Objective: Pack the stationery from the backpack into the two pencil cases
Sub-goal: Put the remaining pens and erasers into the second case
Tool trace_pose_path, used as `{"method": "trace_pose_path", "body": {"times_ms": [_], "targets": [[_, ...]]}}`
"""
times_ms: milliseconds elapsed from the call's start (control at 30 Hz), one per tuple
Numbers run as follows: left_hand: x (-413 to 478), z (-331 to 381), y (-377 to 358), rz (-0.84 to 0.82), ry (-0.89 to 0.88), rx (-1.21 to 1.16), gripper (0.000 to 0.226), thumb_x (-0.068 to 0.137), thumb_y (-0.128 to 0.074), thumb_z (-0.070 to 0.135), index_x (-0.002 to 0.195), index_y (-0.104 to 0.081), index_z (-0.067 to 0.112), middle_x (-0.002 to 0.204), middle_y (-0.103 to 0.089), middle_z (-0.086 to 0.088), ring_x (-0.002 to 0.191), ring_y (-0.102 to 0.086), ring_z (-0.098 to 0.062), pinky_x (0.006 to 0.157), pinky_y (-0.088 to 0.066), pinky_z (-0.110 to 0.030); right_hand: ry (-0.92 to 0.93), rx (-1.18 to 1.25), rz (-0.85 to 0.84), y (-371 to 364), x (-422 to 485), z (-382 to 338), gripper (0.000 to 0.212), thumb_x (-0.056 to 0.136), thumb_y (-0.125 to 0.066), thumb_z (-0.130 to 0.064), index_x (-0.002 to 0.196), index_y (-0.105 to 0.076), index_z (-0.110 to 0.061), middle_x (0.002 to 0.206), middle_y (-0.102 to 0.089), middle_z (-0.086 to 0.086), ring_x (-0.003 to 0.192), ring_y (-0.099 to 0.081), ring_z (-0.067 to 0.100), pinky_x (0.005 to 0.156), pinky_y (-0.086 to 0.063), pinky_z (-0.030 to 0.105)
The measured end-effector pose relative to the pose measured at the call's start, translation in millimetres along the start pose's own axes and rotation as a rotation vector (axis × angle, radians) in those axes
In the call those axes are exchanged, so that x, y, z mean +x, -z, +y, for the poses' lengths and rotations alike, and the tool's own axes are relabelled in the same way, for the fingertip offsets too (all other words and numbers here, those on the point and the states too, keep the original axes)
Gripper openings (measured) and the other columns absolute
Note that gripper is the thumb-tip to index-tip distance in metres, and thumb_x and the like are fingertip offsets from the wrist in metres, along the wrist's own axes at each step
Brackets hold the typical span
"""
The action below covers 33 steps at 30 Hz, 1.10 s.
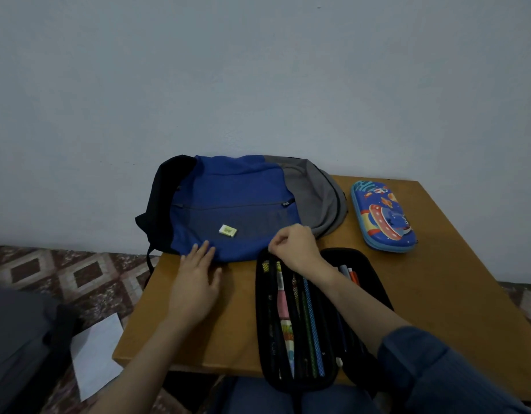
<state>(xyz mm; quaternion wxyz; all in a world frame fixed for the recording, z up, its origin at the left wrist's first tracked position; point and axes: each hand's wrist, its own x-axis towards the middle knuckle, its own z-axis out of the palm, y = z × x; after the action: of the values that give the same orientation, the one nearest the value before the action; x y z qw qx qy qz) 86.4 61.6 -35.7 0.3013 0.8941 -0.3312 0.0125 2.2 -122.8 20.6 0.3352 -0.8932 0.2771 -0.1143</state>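
Left hand [195, 286] lies flat, released, seemingly steadying the backpack [234, 204] — right hand [294, 249] curls over the open case [373, 276], grasp unclear — eraser [228, 230] waits.

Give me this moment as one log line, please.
left hand: open, at backpack edge | right hand: curled over open black case | eraser: on backpack | blue case: closed

Blue backpack [234, 186] flat, black pencil case [259, 309] open, printed case [383, 216] closed.

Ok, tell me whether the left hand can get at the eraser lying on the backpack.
Probably yes. The left hand lies open at the near edge of the backpack; the eraser sits uncovered just beyond its fingertips, nothing between them.
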Motion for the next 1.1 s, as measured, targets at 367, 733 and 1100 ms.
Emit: {"method": "trace_pose_path", "body": {"times_ms": [367, 733, 1100], "targets": [[-5.3, -28.2, -8.7, -0.067, -0.089, 0.007, 0.054, 0.097, -0.035, 0.005, 0.147, -0.018, 0.012, 0.157, -0.008, 0.003, 0.136, 0.01, 0.0, 0.113, 0.005, -0.018, 0.257, -0.225, -0.048, -51.9, 54.3, -39.2, 0.033, 0.09, -0.048, -0.004, 0.122, -0.057, -0.009, 0.121, -0.055, 0.011, 0.107, -0.055, 0.03, 0.084, -0.047, 0.038], [-5.2, -30.4, -11.1, -0.074, -0.08, 0.008, 0.051, 0.098, -0.032, 0.013, 0.147, -0.02, 0.014, 0.156, -0.01, 0.006, 0.136, 0.007, 0.003, 0.117, -0.008, -0.023, 0.286, -0.451, -0.221, -55.4, 52.0, -34.3, 0.041, 0.086, -0.05, -0.001, 0.125, -0.05, -0.011, 0.123, -0.048, 0.013, 0.107, -0.052, 0.032, 0.075, -0.04, 0.033], [-3.1, -33.0, -13.1, -0.089, -0.088, 0.048, 0.049, 0.099, -0.035, 0.011, 0.147, -0.023, 0.009, 0.156, -0.015, -0.001, 0.144, -0.004, -0.011, 0.118, -0.01, -0.028, 0.082, 0.161, -0.097, -2.4, -1.4, -15.7, 0.006, 0.081, -0.064, -0.003, 0.081, -0.061, -0.008, 0.063, -0.059, 0.006, 0.06, -0.064, 0.019, 0.051, -0.049, 0.02]]}}
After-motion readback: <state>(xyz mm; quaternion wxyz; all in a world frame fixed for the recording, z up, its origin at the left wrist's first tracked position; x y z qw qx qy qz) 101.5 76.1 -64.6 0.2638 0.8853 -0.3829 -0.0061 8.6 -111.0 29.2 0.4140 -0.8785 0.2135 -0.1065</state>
